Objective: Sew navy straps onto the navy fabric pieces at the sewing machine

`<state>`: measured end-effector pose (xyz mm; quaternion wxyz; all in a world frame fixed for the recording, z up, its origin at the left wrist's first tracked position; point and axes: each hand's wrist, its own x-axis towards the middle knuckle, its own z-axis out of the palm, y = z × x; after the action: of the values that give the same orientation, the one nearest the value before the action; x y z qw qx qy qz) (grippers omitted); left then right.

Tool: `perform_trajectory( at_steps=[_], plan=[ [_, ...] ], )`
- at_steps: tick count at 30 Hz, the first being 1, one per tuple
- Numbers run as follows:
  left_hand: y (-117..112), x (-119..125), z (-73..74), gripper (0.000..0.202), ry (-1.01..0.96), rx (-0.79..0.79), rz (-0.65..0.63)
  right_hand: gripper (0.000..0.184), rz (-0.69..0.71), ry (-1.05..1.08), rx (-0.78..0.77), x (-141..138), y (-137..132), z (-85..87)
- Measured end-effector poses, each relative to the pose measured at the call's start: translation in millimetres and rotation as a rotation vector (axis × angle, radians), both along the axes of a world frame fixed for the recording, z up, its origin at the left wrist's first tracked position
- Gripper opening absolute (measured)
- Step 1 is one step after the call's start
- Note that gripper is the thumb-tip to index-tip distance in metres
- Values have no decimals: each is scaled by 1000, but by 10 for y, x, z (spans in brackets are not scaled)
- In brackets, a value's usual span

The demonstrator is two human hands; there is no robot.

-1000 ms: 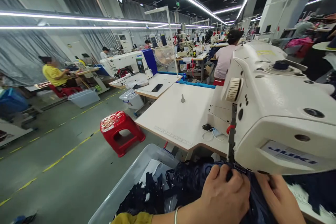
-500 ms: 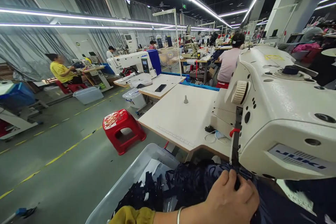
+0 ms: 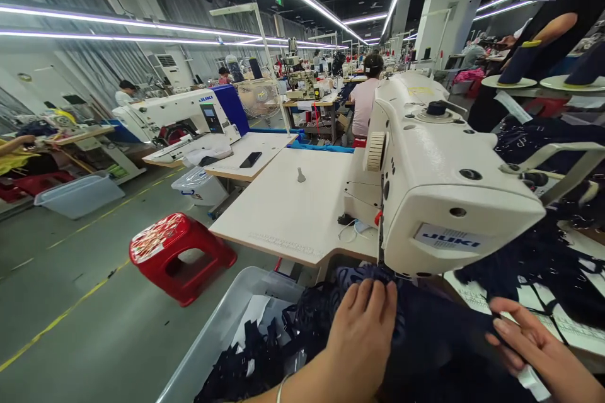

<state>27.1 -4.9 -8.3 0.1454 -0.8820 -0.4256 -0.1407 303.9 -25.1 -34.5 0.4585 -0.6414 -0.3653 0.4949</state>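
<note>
My left hand (image 3: 362, 334) lies on dark navy fabric (image 3: 439, 334) just below the head of a white JUKI sewing machine (image 3: 416, 164), its fingers bent and gripping the cloth. Farther right, my right hand (image 3: 539, 343) pinches the fabric's edge between thumb and fingers. A small white tag (image 3: 534, 383) shows beneath that hand. Bunched navy pieces with straps (image 3: 265, 352) fill a clear plastic bin (image 3: 208, 334) to the left of my left hand. The machine's needle area is mostly hidden behind its head.
On the white machine table (image 3: 283, 208) stands a small grey peg (image 3: 300, 175). A red stool (image 3: 182, 255) is on the floor at left. More navy garments (image 3: 548, 252) lie to the right, near a standing person in black (image 3: 558, 25). Thread cones (image 3: 520, 63) stand there too.
The view has swung right, bringing in the standing person, the thread cones and the right-hand garments. My right hand has come into view holding the fabric's edge; my left hand stays on the cloth.
</note>
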Motion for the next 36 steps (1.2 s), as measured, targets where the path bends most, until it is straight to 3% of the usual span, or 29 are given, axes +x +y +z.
perform_trajectory(
  at_steps=[3,7,10,12,14,17,19,24,30,36],
  plan=[
    [64,-313,-65,50,43,135,160,61,76,163,-41,-385,62,115],
    [213,-640,-302,57,106,194,331,43,182,99,113,-820,215,105],
    [277,-631,-526,64,106,188,361,36,214,-45,180,-922,333,17],
    [266,-507,-599,64,67,185,321,33,233,-117,176,-909,374,-12],
    [225,-344,-571,56,23,203,185,30,276,-155,160,-865,384,5],
    [178,-154,-409,43,53,227,-163,32,347,-194,175,-760,371,93],
    [184,-102,-311,38,75,217,-285,35,398,-280,224,-670,357,162],
    [240,-121,-254,35,-4,209,-244,35,415,-413,287,-526,332,182],
    [208,-126,-206,36,-37,154,-208,33,333,-460,316,-655,351,23],
    [186,-98,-247,37,31,187,-224,31,373,-532,393,-673,425,62]
  ],
)
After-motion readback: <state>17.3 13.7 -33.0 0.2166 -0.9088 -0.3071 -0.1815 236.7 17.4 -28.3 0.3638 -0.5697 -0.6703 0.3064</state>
